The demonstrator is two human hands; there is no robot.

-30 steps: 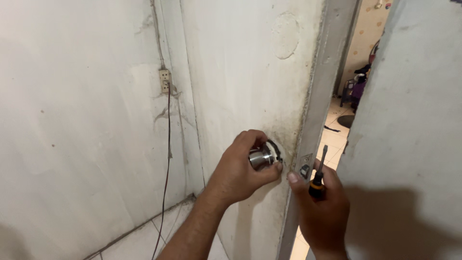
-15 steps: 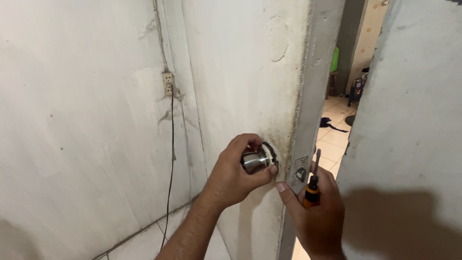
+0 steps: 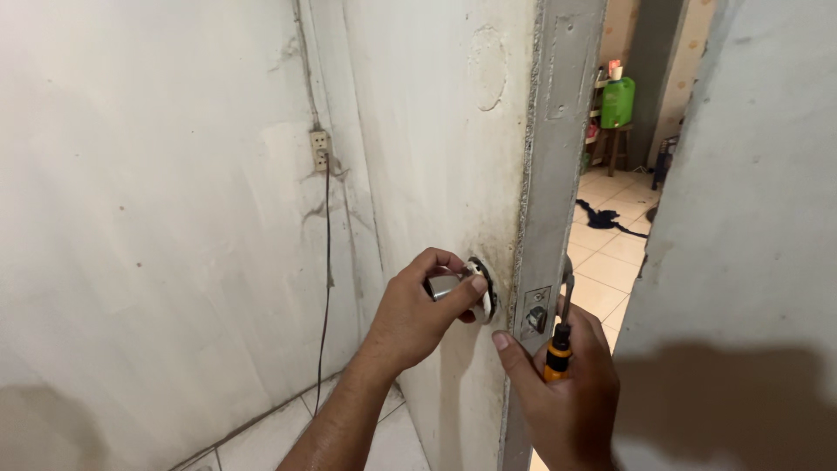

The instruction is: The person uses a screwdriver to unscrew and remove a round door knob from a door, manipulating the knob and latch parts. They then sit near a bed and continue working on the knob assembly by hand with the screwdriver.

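We have our left hand (image 3: pixel 418 318) wrapped around the round silver metal doorknob (image 3: pixel 449 285) on the face of the worn white door (image 3: pixel 436 139), while our right hand (image 3: pixel 567 392) is closed on an orange-and-black-handled screwdriver (image 3: pixel 558 344), shaft up beside the metal latch plate (image 3: pixel 535 311) on the door's edge. We judge this a knob-fitting step — the next move calls for holding the knob steady and seating the tip squarely.
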